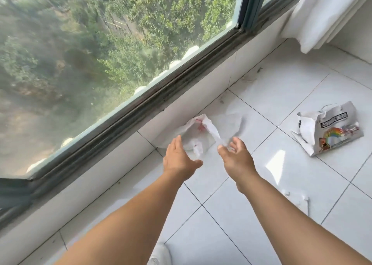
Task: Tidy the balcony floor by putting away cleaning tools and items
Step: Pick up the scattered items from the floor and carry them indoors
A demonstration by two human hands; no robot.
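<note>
A crumpled white plastic bag (201,132) with red print lies on the white tiled floor against the low wall under the window. My left hand (177,158) hovers just short of its near left side, fingers apart and empty. My right hand (237,158) is at the bag's near right corner, fingers spread; a thin clear edge of the bag is at its fingertips, and I cannot tell whether it touches. A torn white package (330,132) with a rainbow picture lies on the floor to the right.
A large window (100,53) with a dark frame runs along the left above a low white ledge (120,164). A white curtain (322,17) hangs at the top right. Small scraps (300,200) and bits of debris lie on the tiles. A white shoe (161,254) shows at the bottom.
</note>
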